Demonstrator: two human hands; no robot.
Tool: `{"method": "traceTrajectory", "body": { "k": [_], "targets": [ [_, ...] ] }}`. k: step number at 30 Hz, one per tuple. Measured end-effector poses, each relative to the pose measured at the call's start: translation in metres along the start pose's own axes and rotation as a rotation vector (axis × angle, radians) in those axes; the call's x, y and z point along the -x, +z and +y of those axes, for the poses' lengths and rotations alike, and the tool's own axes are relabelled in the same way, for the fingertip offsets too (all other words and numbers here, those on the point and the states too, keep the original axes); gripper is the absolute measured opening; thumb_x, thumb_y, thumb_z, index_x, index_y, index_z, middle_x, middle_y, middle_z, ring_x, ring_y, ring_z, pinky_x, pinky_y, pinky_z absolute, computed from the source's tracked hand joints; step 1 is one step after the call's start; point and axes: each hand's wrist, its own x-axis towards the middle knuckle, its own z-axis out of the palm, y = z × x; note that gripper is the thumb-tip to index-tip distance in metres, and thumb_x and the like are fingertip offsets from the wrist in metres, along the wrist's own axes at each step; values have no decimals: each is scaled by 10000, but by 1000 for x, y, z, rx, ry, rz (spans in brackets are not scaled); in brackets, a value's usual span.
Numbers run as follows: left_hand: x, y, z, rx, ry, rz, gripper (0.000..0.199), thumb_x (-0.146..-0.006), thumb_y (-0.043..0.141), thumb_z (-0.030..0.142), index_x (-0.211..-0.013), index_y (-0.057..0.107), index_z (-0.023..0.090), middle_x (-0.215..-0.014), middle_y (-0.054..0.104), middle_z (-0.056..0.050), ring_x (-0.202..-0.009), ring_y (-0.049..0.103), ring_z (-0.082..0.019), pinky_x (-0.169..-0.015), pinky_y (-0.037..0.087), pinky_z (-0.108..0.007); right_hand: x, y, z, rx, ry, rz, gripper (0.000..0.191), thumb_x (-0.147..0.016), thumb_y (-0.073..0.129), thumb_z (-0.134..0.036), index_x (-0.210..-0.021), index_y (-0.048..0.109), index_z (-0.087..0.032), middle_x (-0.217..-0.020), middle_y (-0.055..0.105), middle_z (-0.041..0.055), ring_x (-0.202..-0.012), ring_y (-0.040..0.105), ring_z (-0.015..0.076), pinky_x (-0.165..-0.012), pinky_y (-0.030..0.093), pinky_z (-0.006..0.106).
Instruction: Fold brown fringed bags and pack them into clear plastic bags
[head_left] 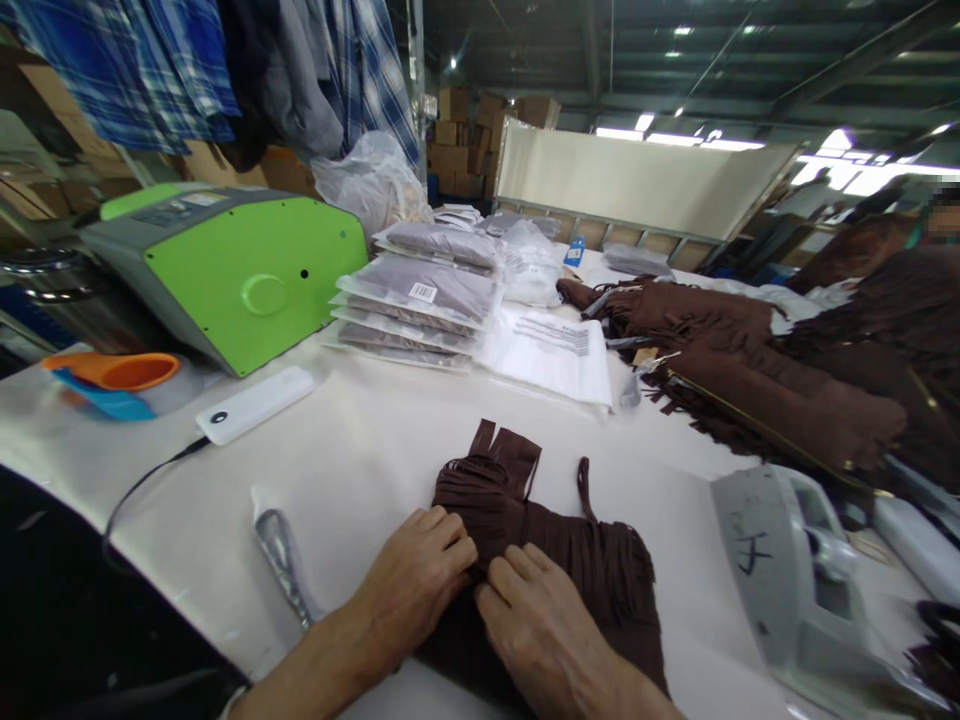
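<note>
A dark brown fringed garment lies folded on the white table in front of me, with loose strips sticking out at its far edge. My left hand rests on its left part, fingers curled into the fringe. Close beside it, my right hand is also closed on the brown fabric near the middle. The fingertips of both hands are partly hidden in the folds. Left of my left forearm lies a slim item in clear plastic.
A green and grey machine stands at the left, before it a white power bank and an orange scoop. Bagged garments are stacked at the back. More brown fringed garments and a grey tape dispenser occupy the right.
</note>
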Motion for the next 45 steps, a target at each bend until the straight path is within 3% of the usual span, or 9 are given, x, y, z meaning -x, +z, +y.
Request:
{"method": "traceTrajectory", "body": {
  "k": [6, 10, 14, 18, 21, 25, 31, 38, 45],
  "targets": [
    [10, -13, 6, 134, 75, -23, 145, -829, 678, 130, -916, 600, 217, -950, 617, -14, -866, 536, -206, -763, 439, -346, 8, 7, -3, -47, -16, 155, 213, -763, 694, -184, -652, 514, -216, -639, 551, -36, -600, 465, 153, -615, 284, 336],
    [12, -26, 1, 266, 48, 90, 290, -944, 559, 265, -1233, 542, 250, -1179, 609, -56, -1071, 554, -203, -911, 473, -332, 9, -15, 10, -141, 47, 30, 219, -810, 703, -274, -655, 555, -226, -646, 588, -53, -600, 497, 135, -626, 298, 322],
    [5, -5, -10, 24, 33, 163, 739, -926, 494, 557, -1509, 222, 194, -1499, 394, -149, -1378, 353, -298, -1115, 330, -503, -8, -38, 34, -85, 197, -83, 130, -860, 647, -117, -783, 611, -216, -793, 645, -20, -727, 550, 162, -720, 338, 321],
    [-4, 20, -11, -117, 3, 108, 962, -832, 527, 697, -1527, 135, 160, -1542, 314, -180, -1431, 266, -324, -1129, 270, -570, -27, -36, 44, 7, 73, -203, 74, -884, 623, -112, -933, 617, -167, -918, 662, 42, -842, 567, 199, -779, 373, 334],
    [-7, 15, -9, -96, -13, 209, 847, -865, 458, 700, -1478, 272, 148, -1494, 390, -187, -1398, 323, -324, -1120, 282, -554, -34, -28, 44, 58, 20, -246, 26, -895, 611, -123, -896, 621, -146, -878, 657, 61, -830, 567, 209, -788, 383, 349],
    [10, -15, -6, 119, -105, 377, 279, -1017, 368, 389, -1051, 564, 193, -1059, 641, -75, -1031, 580, -211, -888, 458, -361, -36, -24, 45, 71, 18, -225, 93, -903, 587, -108, -825, 614, -153, -833, 640, 56, -784, 547, 205, -745, 375, 347],
    [51, -19, 3, 51, 98, 161, 69, -957, 514, 225, -909, 562, 219, -865, 608, -10, -775, 533, -191, -699, 395, -328, -33, -24, 43, -22, 106, -235, 122, -888, 587, -86, -820, 602, -186, -840, 640, 31, -786, 543, 199, -726, 371, 329],
    [47, 2, 4, -76, 76, 181, 159, -919, 484, 81, -828, 531, 203, -777, 561, -11, -693, 470, -192, -629, 315, -343, -31, -35, 35, -91, 134, -303, 161, -888, 602, -124, -749, 637, -198, -770, 649, -2, -724, 572, 167, -686, 373, 320],
    [47, -7, 6, -5, 137, 83, 138, -868, 549, 83, -801, 520, 200, -775, 575, -10, -689, 472, -191, -628, 305, -347, -11, -38, 18, -223, 130, -292, 105, -840, 671, -161, -758, 633, -216, -802, 661, -24, -766, 592, 165, -769, 401, 308]
  ]
}}
